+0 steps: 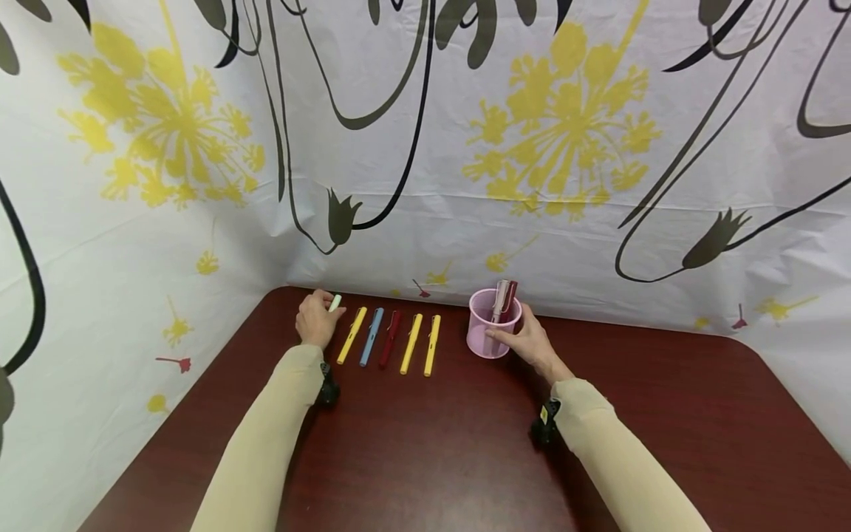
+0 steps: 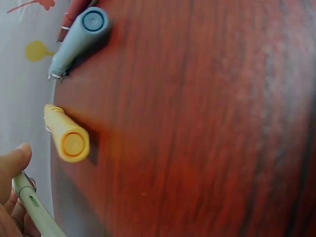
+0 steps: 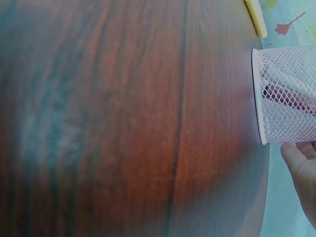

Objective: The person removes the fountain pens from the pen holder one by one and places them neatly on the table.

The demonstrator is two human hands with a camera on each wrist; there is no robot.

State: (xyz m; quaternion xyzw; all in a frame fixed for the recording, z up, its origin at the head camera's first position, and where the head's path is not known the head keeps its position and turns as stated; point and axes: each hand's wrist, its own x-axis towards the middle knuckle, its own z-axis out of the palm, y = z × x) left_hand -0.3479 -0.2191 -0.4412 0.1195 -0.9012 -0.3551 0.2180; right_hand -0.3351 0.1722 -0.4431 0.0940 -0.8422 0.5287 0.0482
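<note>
White cloth point(image 1: 425, 162) printed with yellow blooms and dark stems stands behind a glossy reddish-brown table point(image 1: 425, 458). At the far left, the person's left hand point(image 1: 318, 321) has thumb and fingers closed around a pale green pen point(image 1: 335, 303); its lower part is hidden by the hand in the head view, and the left wrist view cuts it off at the bottom edge. Just right of that hand lie, in a row, a yellow pen point(image 1: 351, 335), a blue pen point(image 1: 371, 337), a red pen point(image 1: 390, 339) and two more yellow pens point(image 1: 411, 344). Farther right, a pink mesh cup point(image 1: 482, 329) stands upright holding a whitish pen point(image 1: 500, 301) and a dark red pen point(image 1: 510, 297), their lower parts blurred behind the mesh. At its right side, the right hand point(image 1: 530, 341) grips the cup, thumb across the front; the other fingers are mostly hidden.
</note>
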